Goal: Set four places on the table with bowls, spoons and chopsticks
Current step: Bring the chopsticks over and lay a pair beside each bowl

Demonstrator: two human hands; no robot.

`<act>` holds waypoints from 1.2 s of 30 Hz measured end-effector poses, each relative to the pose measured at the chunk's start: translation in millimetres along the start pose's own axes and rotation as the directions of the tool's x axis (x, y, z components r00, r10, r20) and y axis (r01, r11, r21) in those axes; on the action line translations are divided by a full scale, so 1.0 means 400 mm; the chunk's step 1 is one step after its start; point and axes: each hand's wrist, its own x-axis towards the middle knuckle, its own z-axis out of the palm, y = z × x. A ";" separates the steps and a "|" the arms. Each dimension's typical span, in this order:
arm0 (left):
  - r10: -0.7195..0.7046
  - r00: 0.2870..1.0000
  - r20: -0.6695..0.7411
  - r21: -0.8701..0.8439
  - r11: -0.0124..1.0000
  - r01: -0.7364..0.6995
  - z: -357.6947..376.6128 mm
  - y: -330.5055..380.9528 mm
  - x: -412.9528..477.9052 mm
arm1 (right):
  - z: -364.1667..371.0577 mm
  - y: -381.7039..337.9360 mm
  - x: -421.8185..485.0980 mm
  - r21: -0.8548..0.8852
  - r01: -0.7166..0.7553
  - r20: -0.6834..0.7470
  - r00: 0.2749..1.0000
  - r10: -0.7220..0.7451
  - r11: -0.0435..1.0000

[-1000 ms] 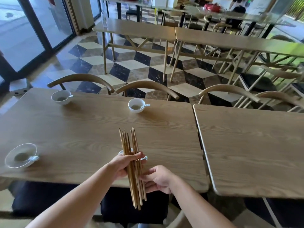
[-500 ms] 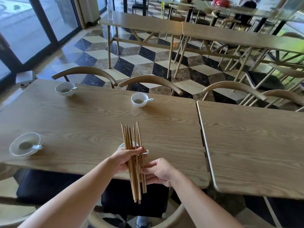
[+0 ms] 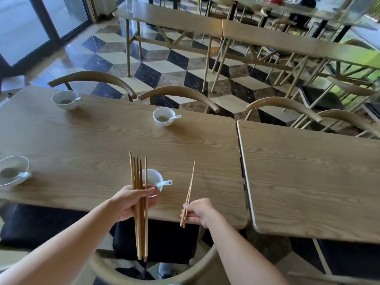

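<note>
The worktop (image 3: pixel 102 145) is matt pale wood with bold grain. The chopsticks (image 3: pixel 141 233) are smooth bare wood. The bowls (image 3: pixel 163 118) and spoons (image 3: pixel 167 183) look like glossy white ceramic. Beyond the worktop, the floor (image 3: pixel 156 64) is polished, reflective stone tile, and the chair backs (image 3: pixel 178 95) are smooth bent wood.

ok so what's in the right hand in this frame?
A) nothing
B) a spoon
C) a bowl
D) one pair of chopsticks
D: the right hand pinches one pair of chopsticks over the table's near edge, while the left hand grips the bundle of chopsticks in front of the near bowl.
</note>
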 end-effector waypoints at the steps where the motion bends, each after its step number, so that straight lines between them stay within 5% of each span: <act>1: 0.002 1.000 -0.009 0.006 1.000 -0.002 -0.005 -0.004 0.000 | 0.017 -0.001 0.016 -0.022 -0.017 0.005 1.000 0.017 1.000; 11: 0.006 0.995 -0.099 -0.024 1.000 -0.009 -0.031 0.006 0.004 | 0.124 0.001 0.123 -0.246 0.011 -0.154 0.987 -0.050 0.969; 17: -0.019 0.995 -0.095 -0.050 0.999 0.014 -0.044 -0.016 -0.002 | 0.118 0.004 0.147 -0.631 0.074 -0.244 0.926 -0.288 0.772; 36: -0.041 0.992 -0.117 -0.018 0.999 0.039 -0.054 -0.002 -0.031 | 0.156 0.019 0.178 -0.630 0.141 -0.220 0.911 -0.349 0.764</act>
